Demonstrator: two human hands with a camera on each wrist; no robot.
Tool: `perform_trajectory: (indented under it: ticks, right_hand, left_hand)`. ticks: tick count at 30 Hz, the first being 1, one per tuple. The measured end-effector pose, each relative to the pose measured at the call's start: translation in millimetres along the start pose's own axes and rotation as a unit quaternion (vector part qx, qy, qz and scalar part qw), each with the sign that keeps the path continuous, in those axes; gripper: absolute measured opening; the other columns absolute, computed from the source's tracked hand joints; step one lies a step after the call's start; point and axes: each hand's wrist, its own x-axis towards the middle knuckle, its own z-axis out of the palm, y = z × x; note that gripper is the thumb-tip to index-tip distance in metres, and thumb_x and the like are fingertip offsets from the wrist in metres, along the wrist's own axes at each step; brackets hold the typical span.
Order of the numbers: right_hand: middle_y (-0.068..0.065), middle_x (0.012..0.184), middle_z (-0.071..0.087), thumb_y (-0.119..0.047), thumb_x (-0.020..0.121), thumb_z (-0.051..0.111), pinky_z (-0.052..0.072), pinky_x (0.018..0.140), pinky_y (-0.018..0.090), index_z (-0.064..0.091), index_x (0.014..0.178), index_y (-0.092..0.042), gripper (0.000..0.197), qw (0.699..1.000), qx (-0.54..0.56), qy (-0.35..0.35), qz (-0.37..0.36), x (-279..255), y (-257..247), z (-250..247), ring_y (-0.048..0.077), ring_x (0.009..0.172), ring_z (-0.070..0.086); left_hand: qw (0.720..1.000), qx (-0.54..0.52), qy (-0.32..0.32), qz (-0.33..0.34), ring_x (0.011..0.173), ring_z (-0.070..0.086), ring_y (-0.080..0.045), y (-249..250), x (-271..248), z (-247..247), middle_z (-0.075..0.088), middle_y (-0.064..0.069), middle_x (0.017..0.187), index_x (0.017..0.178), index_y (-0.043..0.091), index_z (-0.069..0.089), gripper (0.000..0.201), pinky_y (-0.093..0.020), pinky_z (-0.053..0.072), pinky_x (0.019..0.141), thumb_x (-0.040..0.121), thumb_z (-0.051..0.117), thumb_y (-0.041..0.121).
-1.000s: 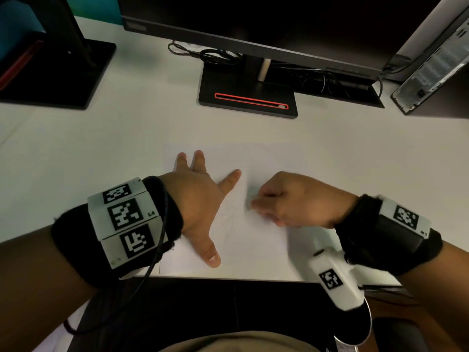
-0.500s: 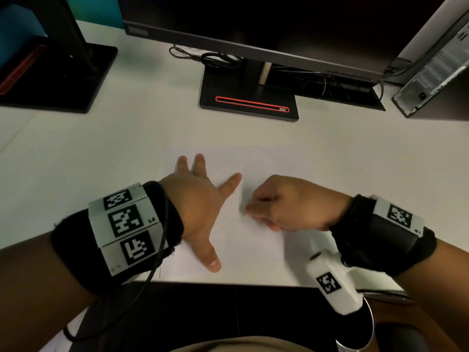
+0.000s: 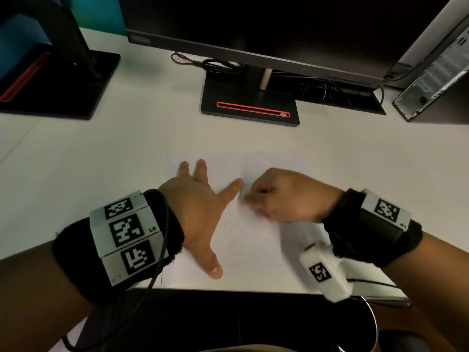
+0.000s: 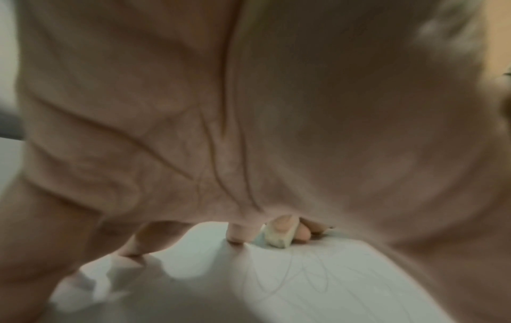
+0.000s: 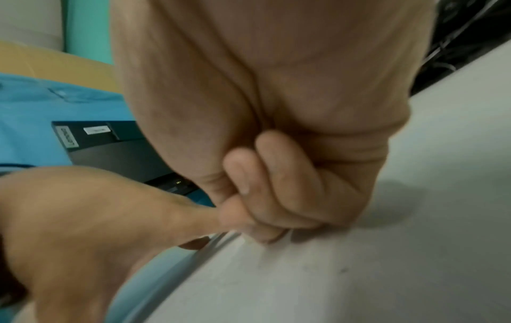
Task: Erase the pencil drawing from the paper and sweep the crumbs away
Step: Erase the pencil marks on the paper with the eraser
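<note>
While the left hand (image 3: 195, 212) lies flat with fingers spread wide on the paper (image 3: 253, 240), pinning it to the white counter (image 3: 101, 161), the right hand (image 3: 286, 196) is curled beside it, fingertips pinching something small against the sheet just by the left index finger. Faint pencil lines (image 3: 233, 245) show on the paper between the two hands. A monitor (image 3: 253, 29) on its black stand (image 3: 250, 107) sits behind, well apart from the sheet.

From the left wrist, the palm (image 4: 249, 109) fills most of the view; past its fingertips the right hand's fingers (image 4: 284, 225) pinch a pale eraser (image 4: 278, 238), which touches the paper (image 4: 193, 273). Looping pencil lines (image 4: 312, 271) run across the sheet in front of it.

From the right wrist, the fingers (image 5: 276, 185) are folded tightly down onto the paper (image 5: 359, 273); the eraser is hidden under them. The left hand (image 5: 83, 218) lies just beside, touching the sheet.
</note>
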Motion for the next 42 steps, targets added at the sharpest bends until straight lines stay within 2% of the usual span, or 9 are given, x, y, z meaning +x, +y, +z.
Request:
perform_trajectory:
  ticks: [5, 9, 13, 17, 21, 24, 30, 40, 42]
  right_hand:
    - [0.003, 0.057, 0.058, -0.033, 0.100, 0.059, 0.042, 0.047, 0.024, 0.066, 0.076, 0.004, 0.044, 0.998, 0.029, 0.035, 0.031, 6, 5, -11, 0.019, 0.047, 0.045]
    - [0.001, 0.057, 0.060, -0.034, 0.101, 0.057, 0.043, 0.046, 0.023, 0.067, 0.078, 0.002, 0.044, 1.000, 0.011, -0.019, -0.001, 3, -4, 2, 0.016, 0.046, 0.047]
    - [0.002, 0.058, 0.059, -0.032, 0.100, 0.057, 0.044, 0.048, 0.025, 0.067, 0.076, 0.003, 0.044, 0.999, 0.018, 0.041, 0.024, 10, 0, -10, 0.019, 0.050, 0.048]
    - [0.001, 0.058, 0.061, -0.034, 0.101, 0.056, 0.044, 0.046, 0.022, 0.068, 0.077, 0.001, 0.044, 1.000, -0.010, -0.002, -0.002, 8, -7, -1, 0.015, 0.046, 0.047]
    - [0.002, 0.058, 0.061, -0.032, 0.101, 0.056, 0.043, 0.047, 0.023, 0.069, 0.076, 0.002, 0.043, 0.999, 0.011, 0.044, 0.020, 15, -3, -10, 0.017, 0.048, 0.048]
    - [-0.002, 0.056, 0.061, -0.031, 0.101, 0.055, 0.043, 0.046, 0.021, 0.069, 0.077, 0.002, 0.043, 1.000, -0.005, 0.011, 0.003, 14, -9, -2, 0.014, 0.046, 0.048]
    - [0.007, 0.060, 0.059, -0.031, 0.101, 0.055, 0.041, 0.045, 0.021, 0.067, 0.080, 0.007, 0.045, 0.999, 0.019, 0.038, 0.015, 21, -8, -7, 0.020, 0.052, 0.048]
    - [0.001, 0.057, 0.059, -0.034, 0.101, 0.057, 0.042, 0.044, 0.022, 0.068, 0.075, 0.000, 0.044, 1.000, 0.011, 0.003, 0.010, 27, -15, -7, 0.017, 0.048, 0.047]
    - [0.002, 0.060, 0.060, -0.032, 0.101, 0.058, 0.042, 0.044, 0.021, 0.069, 0.073, -0.004, 0.041, 0.999, 0.025, 0.035, 0.028, 30, -12, -15, 0.018, 0.052, 0.049]
  left_hand:
    - [1.000, 0.007, 0.003, 0.002, 0.144, -0.017, -0.052, 0, -1, -1, -0.035, -0.027, 0.153, 0.141, 0.036, -0.042, 0.158, -0.056, 0.030, 0.112, 0.046, 0.075, 0.084]
    - [1.000, 0.016, 0.005, -0.005, 0.145, -0.015, -0.050, -1, -4, -1, -0.033, -0.025, 0.154, 0.145, 0.021, -0.039, 0.162, -0.054, 0.031, 0.112, 0.047, 0.073, 0.085]
    - [1.000, 0.024, 0.009, -0.011, 0.146, -0.013, -0.049, -1, -5, 0, -0.032, -0.025, 0.155, 0.146, 0.012, -0.035, 0.163, -0.055, 0.032, 0.112, 0.048, 0.072, 0.086]
    - [1.000, 0.021, 0.011, -0.011, 0.146, -0.013, -0.048, -1, -4, 0, -0.032, -0.024, 0.155, 0.146, 0.012, -0.035, 0.163, -0.054, 0.031, 0.113, 0.048, 0.071, 0.086]
    - [1.000, 0.023, 0.011, -0.011, 0.146, -0.014, -0.048, -1, -4, 1, -0.032, -0.024, 0.155, 0.146, 0.012, -0.035, 0.163, -0.055, 0.031, 0.112, 0.047, 0.071, 0.087]
    - [1.000, 0.022, 0.011, -0.012, 0.146, -0.014, -0.048, -2, -4, 1, -0.033, -0.024, 0.155, 0.146, 0.013, -0.035, 0.164, -0.055, 0.031, 0.113, 0.047, 0.072, 0.086]
    - [1.000, 0.026, 0.013, -0.011, 0.146, -0.014, -0.048, -2, -4, 2, -0.032, -0.024, 0.155, 0.147, 0.013, -0.035, 0.162, -0.056, 0.031, 0.113, 0.048, 0.071, 0.087]
    - [0.999, 0.027, 0.014, -0.012, 0.146, -0.014, -0.048, -2, -4, 2, -0.032, -0.024, 0.155, 0.147, 0.013, -0.035, 0.162, -0.055, 0.032, 0.111, 0.048, 0.070, 0.087]
    - [0.999, 0.029, 0.017, -0.011, 0.146, -0.014, -0.049, -2, -3, 2, -0.031, -0.024, 0.156, 0.147, 0.013, -0.034, 0.162, -0.055, 0.033, 0.110, 0.048, 0.070, 0.087]
